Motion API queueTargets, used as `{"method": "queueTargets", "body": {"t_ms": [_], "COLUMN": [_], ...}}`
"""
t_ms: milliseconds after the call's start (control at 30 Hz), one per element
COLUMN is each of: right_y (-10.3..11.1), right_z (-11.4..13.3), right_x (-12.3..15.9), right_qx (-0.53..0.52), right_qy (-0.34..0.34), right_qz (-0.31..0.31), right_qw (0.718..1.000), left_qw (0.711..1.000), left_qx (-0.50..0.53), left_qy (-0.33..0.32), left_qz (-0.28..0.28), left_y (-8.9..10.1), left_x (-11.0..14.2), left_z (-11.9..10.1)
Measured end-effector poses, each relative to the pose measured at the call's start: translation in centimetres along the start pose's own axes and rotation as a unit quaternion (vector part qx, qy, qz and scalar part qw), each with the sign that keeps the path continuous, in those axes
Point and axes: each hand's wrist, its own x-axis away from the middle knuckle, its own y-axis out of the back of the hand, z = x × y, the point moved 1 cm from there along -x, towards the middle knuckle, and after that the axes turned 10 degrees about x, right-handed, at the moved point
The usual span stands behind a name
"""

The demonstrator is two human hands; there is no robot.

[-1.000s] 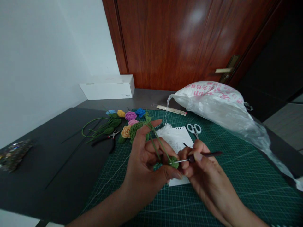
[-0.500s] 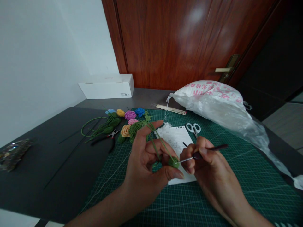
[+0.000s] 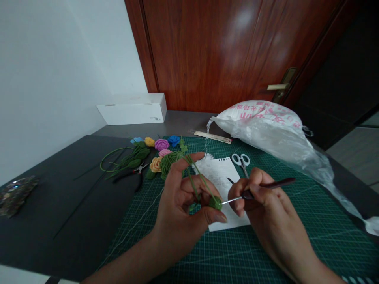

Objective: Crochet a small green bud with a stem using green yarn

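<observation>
A small green crochet piece (image 3: 216,203) is pinched between the thumb and fingers of my left hand (image 3: 185,209). Green yarn (image 3: 203,179) runs from it up over my raised left index finger. My right hand (image 3: 266,205) grips a crochet hook (image 3: 274,184) by its dark handle, pen-fashion. The hook's metal shaft points left and its tip meets the right side of the green piece; whether a loop sits on it is too small to tell. Behind my left hand lies a bundle of green yarn (image 3: 170,162), partly covered by the fingers.
A green cutting mat (image 3: 296,232) carries a written sheet of paper (image 3: 226,171), white scissors (image 3: 241,161) and white fluff (image 3: 204,165). Crocheted flowers (image 3: 162,144) and black-handled pliers (image 3: 137,171) lie to the left. Behind are a white box (image 3: 133,112) and a stuffed plastic bag (image 3: 266,122).
My right hand has shifted right with the crochet hook, whose shaft now shows more outside the green piece and whose handle points further right. My left hand keeps its hold almost unchanged.
</observation>
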Motion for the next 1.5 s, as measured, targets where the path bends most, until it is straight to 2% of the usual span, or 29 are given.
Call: {"method": "queueTargets", "body": {"t_ms": [100,300,467,533,633,800,1333,1500], "right_y": [0.0,0.8,0.7,0.5,0.4,0.3,-0.8,-1.0], "right_z": [0.0,0.8,2.0,2.1,1.5,0.1,-1.2,-1.5], "right_x": [0.0,0.6,1.4,1.4,1.1,0.5,0.6,0.3], "right_qx": [0.011,0.088,0.186,0.2,0.145,0.034,-0.116,-0.106], "right_qy": [0.013,0.082,0.152,0.167,0.134,0.055,-0.07,-0.055], "right_qz": [-0.014,-0.02,-0.023,-0.006,0.022,0.022,0.047,0.083], "right_qw": [1.0,0.993,0.971,0.965,0.98,0.998,0.99,0.989], "left_qw": [1.0,0.999,0.999,0.999,1.0,0.999,0.997,0.996], "left_qx": [-0.01,-0.029,-0.033,-0.033,-0.019,0.003,0.06,0.078], "left_qy": [-0.001,0.006,0.012,0.012,-0.011,-0.035,-0.021,0.024], "left_qz": [-0.006,-0.018,-0.016,-0.005,0.017,0.041,0.053,0.036], "left_y": [-0.1,-0.1,0.1,0.2,0.4,0.5,1.1,1.2], "left_x": [0.0,0.1,0.2,0.1,-0.1,-0.2,-0.3,-0.3], "left_z": [0.0,0.0,0.4,0.5,0.9,1.2,1.3,1.7]}}
